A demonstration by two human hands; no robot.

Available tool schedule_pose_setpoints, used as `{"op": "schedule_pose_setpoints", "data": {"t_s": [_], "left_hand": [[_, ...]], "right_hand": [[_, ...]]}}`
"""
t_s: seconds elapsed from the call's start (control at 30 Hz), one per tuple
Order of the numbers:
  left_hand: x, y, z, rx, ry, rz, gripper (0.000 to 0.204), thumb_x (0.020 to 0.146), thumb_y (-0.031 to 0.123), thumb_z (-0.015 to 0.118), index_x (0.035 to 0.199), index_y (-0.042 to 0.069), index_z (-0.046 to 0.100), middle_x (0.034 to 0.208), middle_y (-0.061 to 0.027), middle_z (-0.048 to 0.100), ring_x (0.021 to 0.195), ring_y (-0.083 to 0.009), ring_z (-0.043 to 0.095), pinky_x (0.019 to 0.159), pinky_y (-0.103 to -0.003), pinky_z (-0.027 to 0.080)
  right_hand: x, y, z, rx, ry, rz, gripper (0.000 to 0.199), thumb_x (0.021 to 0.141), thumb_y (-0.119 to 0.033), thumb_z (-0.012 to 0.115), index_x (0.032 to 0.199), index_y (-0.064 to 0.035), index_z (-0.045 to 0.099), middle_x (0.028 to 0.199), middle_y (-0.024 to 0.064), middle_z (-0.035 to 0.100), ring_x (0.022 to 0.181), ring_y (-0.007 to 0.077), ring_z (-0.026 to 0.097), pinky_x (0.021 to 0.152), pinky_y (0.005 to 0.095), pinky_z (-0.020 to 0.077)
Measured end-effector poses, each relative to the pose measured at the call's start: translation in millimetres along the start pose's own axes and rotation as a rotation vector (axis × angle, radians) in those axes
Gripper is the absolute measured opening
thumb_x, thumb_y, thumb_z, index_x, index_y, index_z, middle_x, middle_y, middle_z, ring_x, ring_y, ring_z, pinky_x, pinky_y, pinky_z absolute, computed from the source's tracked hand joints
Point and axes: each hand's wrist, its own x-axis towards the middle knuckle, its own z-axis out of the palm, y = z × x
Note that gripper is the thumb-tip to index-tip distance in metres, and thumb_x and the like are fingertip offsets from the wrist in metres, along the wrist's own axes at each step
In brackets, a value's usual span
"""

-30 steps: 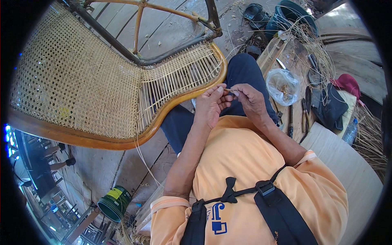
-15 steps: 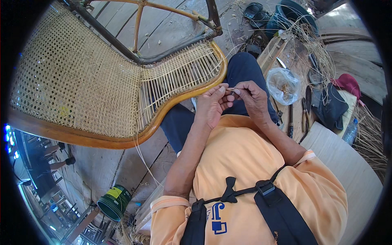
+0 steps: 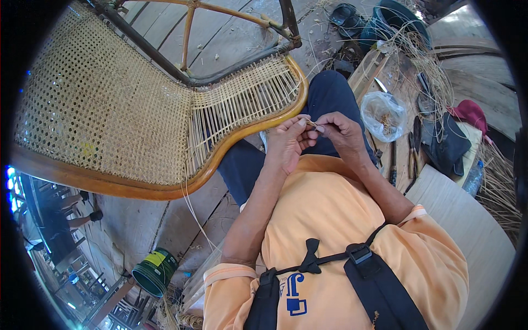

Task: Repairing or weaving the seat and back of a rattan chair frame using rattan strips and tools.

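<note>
My left hand (image 3: 287, 144) and my right hand (image 3: 347, 136) meet above my lap, thumbs and fingertips pinched. Between them is a short, thin tan strip (image 3: 312, 124), too small to make out fully. Just beyond my left hand curves the varnished wooden rim (image 3: 258, 126) of a seat frame. Cane webbing (image 3: 110, 104) with small holes covers its wide left part. On the narrower right part, pale cane strands (image 3: 236, 104) run across with gaps between them. Loose strands (image 3: 192, 209) hang from the rim's near edge.
At my right, a wooden board (image 3: 401, 82) bears a clear plastic bag (image 3: 383, 116) with brown shreds, a knife (image 3: 380, 85) and several handled tools. Behind it stand a dark tub (image 3: 393, 25) and tangled cane strips (image 3: 434, 60). A green bucket (image 3: 155, 272) lies lower left.
The strip between my fingers has tilted, its right end lower. My right fingertips have shifted slightly down and right; the left hand keeps its pinch.
</note>
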Motion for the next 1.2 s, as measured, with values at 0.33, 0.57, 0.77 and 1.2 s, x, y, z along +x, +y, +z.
{"op": "schedule_pose_setpoints", "data": {"t_s": [0.33, 0.57, 0.77, 1.2], "left_hand": [[-1.6, -0.5, -0.2, 0.048, -0.015, -0.028, 0.016, 0.091, 0.012, 0.056, 0.103, 0.002, 0.06, 0.085, -0.0059, 0.064, 0.071, -0.0129, 0.062, 0.064, -0.025, 0.052], [0.1, -2.0, 1.9, 0.102, -0.013, 0.004, 0.017, 0.092, 0.012, 0.055, 0.104, 0.002, 0.06, 0.086, -0.0059, 0.064, 0.071, -0.0117, 0.062, 0.065, -0.024, 0.052], [-0.7, -4.2, 5.0, 0.399, 0.031, 0.094, 0.022, 0.091, 0.012, 0.057, 0.108, 0.0, 0.06, 0.089, -0.0064, 0.066, 0.072, -0.0114, 0.062, 0.066, -0.025, 0.052], [-0.3, 0.1, 2.7, 0.492, 0.025, 0.057, 0.024, 0.09, 0.012, 0.057, 0.11, 0.0, 0.062, 0.084, -0.0032, 0.063, 0.069, -0.0095, 0.061, 0.065, -0.023, 0.05]], "right_hand": [[1.8, -11.6, -10.8, 0.443, -0.134, 0.308, 0.006, 0.088, -0.006, 0.059, 0.093, -0.0035, 0.059, 0.082, -0.0017, 0.058, 0.072, 0.0046, 0.051, 0.065, 0.0184, 0.0435], [5.6, -14.9, -10.5, 0.348, -0.118, 0.366, 0.007, 0.089, -0.009, 0.058, 0.094, -0.0052, 0.061, 0.08, -0.0029, 0.058, 0.07, 0.0039, 0.051, 0.062, 0.0188, 0.0431], [9.2, -21.3, -13.4, 0.208, -0.141, 0.471, 0.007, 0.085, -0.004, 0.057, 0.09, -0.0037, 0.061, 0.078, -0.0008, 0.059, 0.071, 0.0053, 0.054, 0.062, 0.0205, 0.0444], [7.7, -8.3, -13.0, -0.289, -0.113, 0.056, 0.01, 0.08, -0.002, 0.058, 0.09, -0.0029, 0.059, 0.082, 0.0125, 0.061, 0.072, 0.0241, 0.06, 0.067, 0.0301, 0.0483]]}}
